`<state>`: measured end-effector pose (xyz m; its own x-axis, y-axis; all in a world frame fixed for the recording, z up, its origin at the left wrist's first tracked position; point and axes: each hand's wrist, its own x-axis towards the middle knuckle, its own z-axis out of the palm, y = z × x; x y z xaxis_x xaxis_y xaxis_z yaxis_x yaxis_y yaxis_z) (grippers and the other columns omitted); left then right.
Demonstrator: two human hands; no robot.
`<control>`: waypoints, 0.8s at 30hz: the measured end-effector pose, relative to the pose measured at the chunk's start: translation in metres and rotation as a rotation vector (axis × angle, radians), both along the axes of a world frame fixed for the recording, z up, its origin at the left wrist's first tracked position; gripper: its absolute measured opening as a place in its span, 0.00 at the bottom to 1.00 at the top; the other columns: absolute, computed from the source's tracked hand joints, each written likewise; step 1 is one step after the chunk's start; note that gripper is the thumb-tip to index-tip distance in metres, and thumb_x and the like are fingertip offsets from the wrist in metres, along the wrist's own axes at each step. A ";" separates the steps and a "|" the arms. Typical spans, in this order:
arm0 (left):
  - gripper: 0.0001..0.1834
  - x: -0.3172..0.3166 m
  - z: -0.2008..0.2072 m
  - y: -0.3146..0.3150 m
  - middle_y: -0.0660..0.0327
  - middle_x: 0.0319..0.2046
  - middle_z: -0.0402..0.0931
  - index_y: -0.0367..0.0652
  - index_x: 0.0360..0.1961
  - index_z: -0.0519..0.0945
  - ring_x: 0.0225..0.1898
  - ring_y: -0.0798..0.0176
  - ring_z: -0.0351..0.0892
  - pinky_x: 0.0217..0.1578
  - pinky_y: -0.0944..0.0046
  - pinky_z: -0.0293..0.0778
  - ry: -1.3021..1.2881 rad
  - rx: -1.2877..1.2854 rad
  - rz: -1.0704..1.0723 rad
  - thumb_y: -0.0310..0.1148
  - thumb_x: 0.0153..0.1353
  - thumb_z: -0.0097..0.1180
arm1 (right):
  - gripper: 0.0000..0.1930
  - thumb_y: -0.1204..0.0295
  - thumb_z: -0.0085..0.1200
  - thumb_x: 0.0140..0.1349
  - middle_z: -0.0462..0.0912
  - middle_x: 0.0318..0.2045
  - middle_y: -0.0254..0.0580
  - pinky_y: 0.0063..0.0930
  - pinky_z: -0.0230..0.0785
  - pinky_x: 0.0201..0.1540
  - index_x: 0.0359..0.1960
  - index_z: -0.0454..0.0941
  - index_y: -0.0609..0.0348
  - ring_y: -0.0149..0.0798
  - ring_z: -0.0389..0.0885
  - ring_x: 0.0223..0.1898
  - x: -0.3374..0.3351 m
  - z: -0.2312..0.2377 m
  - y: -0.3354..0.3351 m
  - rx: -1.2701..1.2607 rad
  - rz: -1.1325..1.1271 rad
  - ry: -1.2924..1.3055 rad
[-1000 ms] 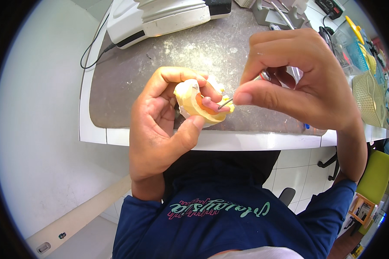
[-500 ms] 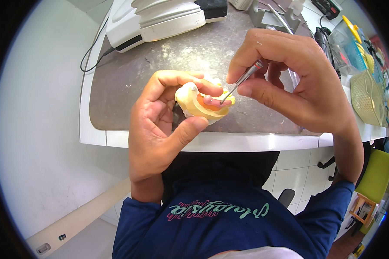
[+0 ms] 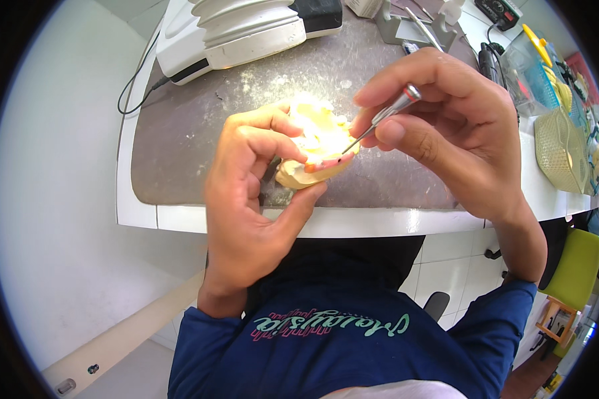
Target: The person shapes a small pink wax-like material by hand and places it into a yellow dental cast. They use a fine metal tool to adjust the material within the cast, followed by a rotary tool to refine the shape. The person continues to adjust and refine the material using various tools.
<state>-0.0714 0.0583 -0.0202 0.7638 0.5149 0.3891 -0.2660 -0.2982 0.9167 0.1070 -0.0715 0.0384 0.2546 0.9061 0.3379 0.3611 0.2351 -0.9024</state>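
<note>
My left hand [image 3: 246, 176] grips a yellowish plaster dental cast [image 3: 296, 175] over the table, fingers on its far side and thumb below. Strong light washes out much of the cast's upper face. Along its near right edge runs a pink gum-coloured strip [image 3: 330, 161] with a small dark spot; an orange patch shows beside the fingertips. In my right hand [image 3: 462, 123], pinched between thumb and fingers, is a slim metal dental hand tool [image 3: 389, 114] with a red band near its end. Its thin tip points down at the pink strip, and contact is hard to tell.
Beyond my hands, a white machine with a ribbed bellows [image 3: 243, 26] and a black cable stands on the dark mat [image 3: 180, 153]. A grey tool holder [image 3: 412, 26] is at the back. To the right are a cream perforated basket [image 3: 560, 149] and a green chair [image 3: 576, 266].
My left hand has tilted the cast, so its upper face now catches the bright light. My right hand has turned a little, with the tool still held at the pink strip.
</note>
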 end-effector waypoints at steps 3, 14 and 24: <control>0.20 0.002 -0.008 -0.002 0.56 0.47 0.73 0.42 0.44 0.74 0.60 0.49 0.72 0.62 0.52 0.66 0.093 0.223 0.129 0.19 0.51 0.68 | 0.09 0.77 0.59 0.65 0.83 0.39 0.49 0.27 0.80 0.43 0.43 0.77 0.72 0.36 0.86 0.41 -0.004 -0.001 -0.005 0.014 -0.090 0.049; 0.18 -0.027 0.005 -0.027 0.68 0.38 0.81 0.48 0.25 0.83 0.58 0.50 0.74 0.69 0.26 0.40 0.109 0.924 0.181 0.49 0.63 0.59 | 0.08 0.79 0.68 0.54 0.86 0.30 0.48 0.29 0.79 0.37 0.35 0.83 0.66 0.39 0.87 0.33 -0.033 -0.003 -0.034 0.055 0.069 -0.261; 0.19 -0.028 -0.005 -0.011 0.47 0.50 0.76 0.42 0.50 0.77 0.55 0.52 0.75 0.63 0.44 0.64 -0.058 0.775 0.364 0.34 0.60 0.67 | 0.12 0.67 0.52 0.71 0.82 0.41 0.49 0.29 0.73 0.42 0.47 0.77 0.64 0.37 0.80 0.41 -0.007 0.004 -0.047 0.209 -0.299 -0.265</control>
<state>-0.0997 0.0468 -0.0252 0.5703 0.2966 0.7660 -0.0726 -0.9107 0.4067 0.0996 -0.1183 0.0428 0.3752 0.7112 0.5945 0.6534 0.2520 -0.7139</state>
